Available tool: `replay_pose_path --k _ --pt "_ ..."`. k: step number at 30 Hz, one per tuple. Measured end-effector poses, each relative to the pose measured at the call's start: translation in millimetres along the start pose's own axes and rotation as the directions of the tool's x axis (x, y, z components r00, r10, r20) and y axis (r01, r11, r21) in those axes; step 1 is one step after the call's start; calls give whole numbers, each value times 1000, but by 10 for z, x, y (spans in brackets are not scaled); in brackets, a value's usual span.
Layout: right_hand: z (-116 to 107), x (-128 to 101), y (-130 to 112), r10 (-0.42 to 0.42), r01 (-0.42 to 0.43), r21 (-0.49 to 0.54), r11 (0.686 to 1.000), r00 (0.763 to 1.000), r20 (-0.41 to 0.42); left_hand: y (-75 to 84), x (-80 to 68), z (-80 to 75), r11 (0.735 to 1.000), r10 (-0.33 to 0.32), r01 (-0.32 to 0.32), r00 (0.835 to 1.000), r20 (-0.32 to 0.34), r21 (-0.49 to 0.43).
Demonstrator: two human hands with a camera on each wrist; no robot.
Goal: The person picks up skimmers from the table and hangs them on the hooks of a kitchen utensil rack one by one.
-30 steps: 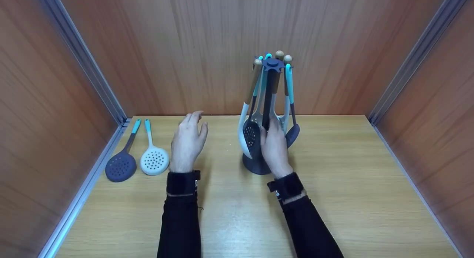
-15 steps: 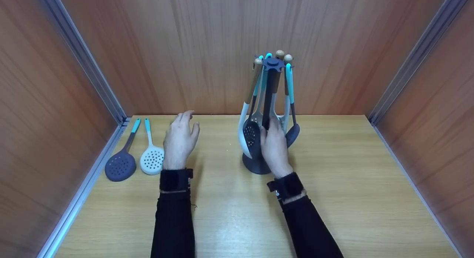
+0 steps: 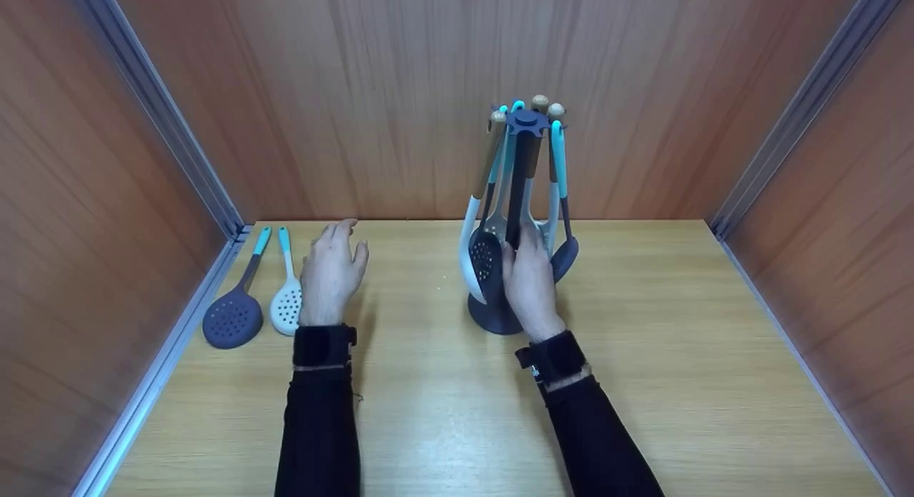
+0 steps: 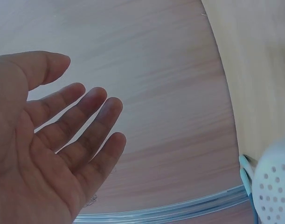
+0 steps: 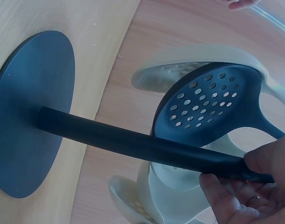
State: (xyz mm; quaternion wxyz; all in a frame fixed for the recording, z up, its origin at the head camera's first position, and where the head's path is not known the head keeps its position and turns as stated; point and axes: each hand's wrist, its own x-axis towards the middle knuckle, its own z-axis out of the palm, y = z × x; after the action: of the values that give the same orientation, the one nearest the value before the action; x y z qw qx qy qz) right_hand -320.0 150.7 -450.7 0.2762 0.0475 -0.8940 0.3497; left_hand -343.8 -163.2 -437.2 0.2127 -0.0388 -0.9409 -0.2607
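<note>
My right hand (image 3: 530,286) grips the dark post (image 5: 133,144) of a utensil stand, thumb and fingers curled round it in the right wrist view. The stand's round base (image 5: 35,112) rests on the table. Around the post hang several utensils, among them a dark slotted skimmer (image 5: 203,107), a dark ladle (image 3: 565,260) and a white ladle-like one (image 3: 468,261). My left hand (image 3: 330,277) holds nothing, its fingers loosely extended. It hovers beside a white skimmer (image 3: 286,308) with a turquoise handle, overlapping its edge in the head view.
A dark slotted skimmer (image 3: 233,318) with a turquoise handle lies left of the white one. Wooden panels (image 3: 400,97) rise at the back and both sides. A metal rail (image 3: 157,383) edges the table (image 3: 678,340) on the left.
My left hand has moved left, from the space between stand and skimmers to the white skimmer's side, covering part of it. The right hand stays on the post.
</note>
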Motion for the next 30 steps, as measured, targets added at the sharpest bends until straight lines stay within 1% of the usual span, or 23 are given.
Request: replay_pose_path --k 3,9,17,22,27,30 --pt "1 -2 -6 -8 8 -9 1000 1000 -11 -94 -4 9 1000 0 0 1000 3 5" --pt "7 1 4 9 -9 -17 1000 1000 3 -296 -10 55 1000 -10 10 1000 27 29" --pt "-2 -6 7 19 -19 -27 999 1000 16 -527 4 75 993 -81 72 992 99 91" --pt "-6 1 4 37 -36 -29 999 999 32 -646 43 86 989 -102 87 987 124 122" --pt "-15 -7 -1 28 -28 -27 999 999 16 -736 110 90 986 -110 94 987 115 137" --pt "-13 -18 8 0 0 -15 1000 1000 -3 -779 153 73 979 -139 120 984 115 163"
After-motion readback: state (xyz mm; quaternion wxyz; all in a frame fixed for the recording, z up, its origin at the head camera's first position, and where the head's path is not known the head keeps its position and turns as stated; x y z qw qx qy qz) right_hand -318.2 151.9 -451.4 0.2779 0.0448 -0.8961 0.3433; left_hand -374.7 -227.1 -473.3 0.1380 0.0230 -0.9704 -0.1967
